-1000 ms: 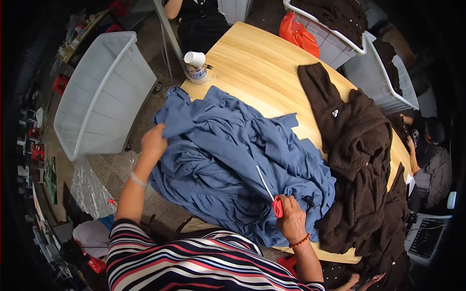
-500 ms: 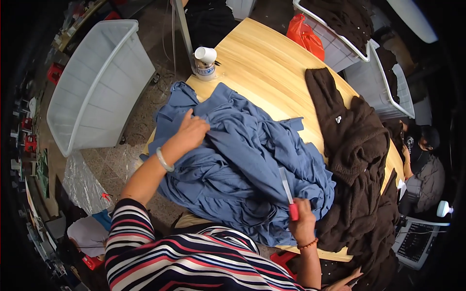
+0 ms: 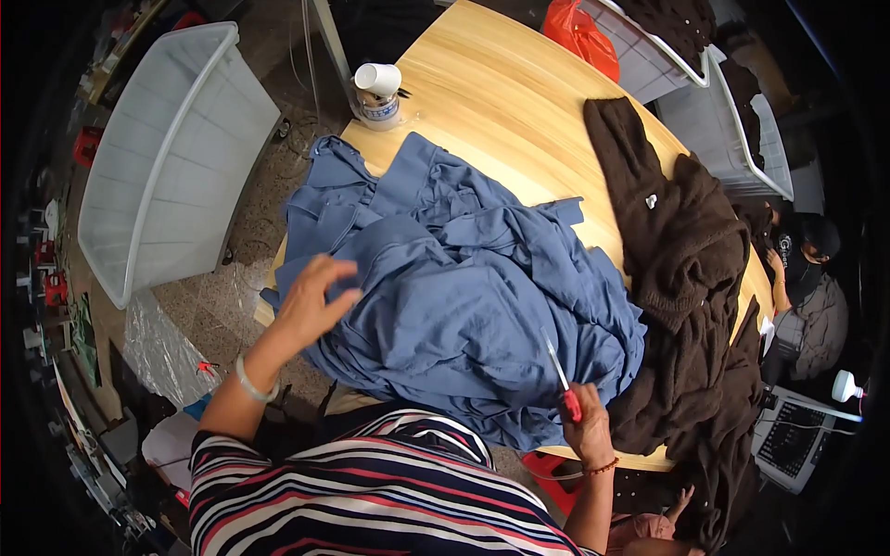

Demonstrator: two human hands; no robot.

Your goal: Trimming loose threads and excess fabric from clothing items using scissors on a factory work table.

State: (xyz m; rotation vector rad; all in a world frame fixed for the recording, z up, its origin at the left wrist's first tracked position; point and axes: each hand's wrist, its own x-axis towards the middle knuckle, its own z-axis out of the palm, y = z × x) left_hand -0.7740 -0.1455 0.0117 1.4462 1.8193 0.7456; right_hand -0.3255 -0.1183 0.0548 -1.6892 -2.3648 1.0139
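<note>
A heap of blue garments lies on the near part of a round wooden table. My left hand hovers over the left side of the blue heap, fingers spread, holding nothing. My right hand is at the heap's near right edge, closed around the red handle of small scissors, whose thin blade points up over the blue cloth. A pile of dark brown garments lies along the table's right side.
A white cup on a small tub stands at the table's far left edge. A large white bin sits on the floor to the left. White baskets and a red bag are beyond. Another person sits at the right.
My left hand has lifted off the far left of the blue heap and drawn back toward me, opening. The right hand with the scissors has stayed about where it was.
</note>
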